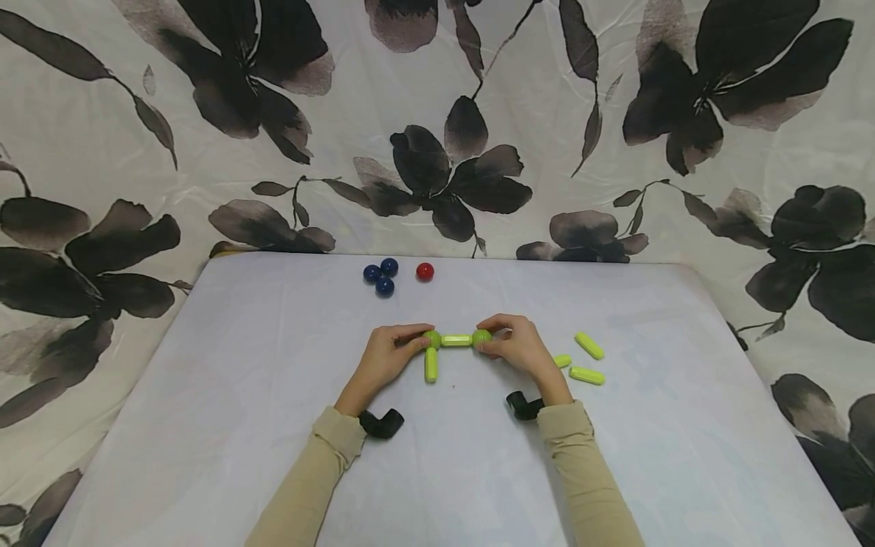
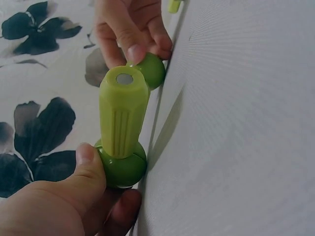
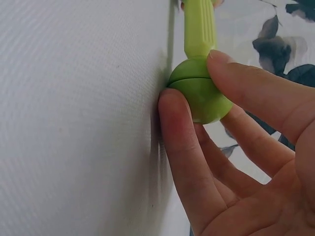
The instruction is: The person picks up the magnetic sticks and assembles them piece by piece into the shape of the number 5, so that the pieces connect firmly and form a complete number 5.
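Note:
My left hand (image 1: 388, 355) pinches a green ball (image 2: 125, 172) between thumb and fingers. At the other end of a yellow-green rod (image 1: 456, 340), my right hand (image 1: 521, 346) holds a second green ball (image 3: 202, 98) with its thumb and fingertips. That rod spans the two balls from left to right, low over the white table (image 1: 451, 471). From the left ball another yellow-green rod (image 1: 431, 366) points toward me; its free end shows a grey metal disc (image 2: 124, 78) in the left wrist view.
Three dark blue balls (image 1: 385, 287) and a red ball (image 1: 424, 271) lie near the table's far edge. Right of my right hand are loose yellow-green rods (image 1: 589, 346), one partly hidden by the wrist. A flower-printed cloth (image 1: 328, 144) hangs behind the table.

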The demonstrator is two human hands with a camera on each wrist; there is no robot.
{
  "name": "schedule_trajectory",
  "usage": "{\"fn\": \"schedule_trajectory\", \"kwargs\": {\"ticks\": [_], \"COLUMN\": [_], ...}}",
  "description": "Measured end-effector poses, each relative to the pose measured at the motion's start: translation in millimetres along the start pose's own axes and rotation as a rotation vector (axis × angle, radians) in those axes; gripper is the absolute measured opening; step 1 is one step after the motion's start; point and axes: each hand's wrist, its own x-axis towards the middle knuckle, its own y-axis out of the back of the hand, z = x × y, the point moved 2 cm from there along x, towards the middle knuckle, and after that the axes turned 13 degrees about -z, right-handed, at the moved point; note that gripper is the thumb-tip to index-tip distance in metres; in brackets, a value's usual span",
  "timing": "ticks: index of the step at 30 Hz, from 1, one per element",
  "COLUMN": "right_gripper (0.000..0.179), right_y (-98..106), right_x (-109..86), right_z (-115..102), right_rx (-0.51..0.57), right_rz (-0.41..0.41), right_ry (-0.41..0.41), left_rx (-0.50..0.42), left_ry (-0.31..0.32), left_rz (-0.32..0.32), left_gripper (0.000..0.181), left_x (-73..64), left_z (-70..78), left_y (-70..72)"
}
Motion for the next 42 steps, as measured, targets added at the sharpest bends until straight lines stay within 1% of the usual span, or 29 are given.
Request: {"fn": "schedule_trajectory", "kwargs": {"ticks": [5,12,15,22,25,28,31,34,37,39,41,42], "right_gripper": [0.035,0.035,0.034,0.034,0.034,0.034,0.034,0.034,0.034,0.035,0.035,0.035], "right_y": [0,0,0,0,0,0,0,0,1,2,2,2], "right_x": [0.1,1.0,1.2,0.2,0.1,1.7,3.2,3.3,3.0,2.5,2.3,2.0], "right_z": [0,2,2,1,2,3,5,6,6,6,6,6], "right_rx": [0.007,0.008,0.009,0.024,0.031,0.039,0.049,0.050,0.048,0.045,0.050,0.052], "right_rz": [0.001,0.001,-0.001,-0.002,-0.006,-0.008,-0.009,-0.008,-0.009,-0.011,-0.012,-0.013], "right_ry": [0.000,0.005,0.001,-0.009,-0.004,0.004,0.007,0.009,0.014,0.016,0.012,0.011], "left_rx": [-0.032,-0.042,-0.051,-0.053,-0.054,-0.072,-0.090,-0.065,0.019,0.082,0.152,0.186], "left_ry": [0.019,0.030,0.025,-0.013,0.005,0.036,0.071,0.063,0.042,0.029,0.037,0.051], "left_rz": [-0.013,-0.019,-0.024,-0.051,-0.048,-0.027,0.011,0.072,0.141,0.175,0.195,0.199], "left_gripper": [0.027,0.026,0.026,0.025,0.025,0.025,0.024,0.021,0.020,0.022,0.026,0.028], "left_x": [0.0,0.3,-0.3,-0.7,0.1,1.6,4.8,8.7,14.2,18.1,22.4,24.2], "left_z": [0.0,-0.9,-1.8,-2.3,-1.8,-0.3,1.7,4.7,7.6,9.1,8.9,8.9], "left_y": [-0.6,-0.8,-1.3,-2.6,-1.2,4.6,14.7,28.6,42.6,50.2,56.0,58.2]}}
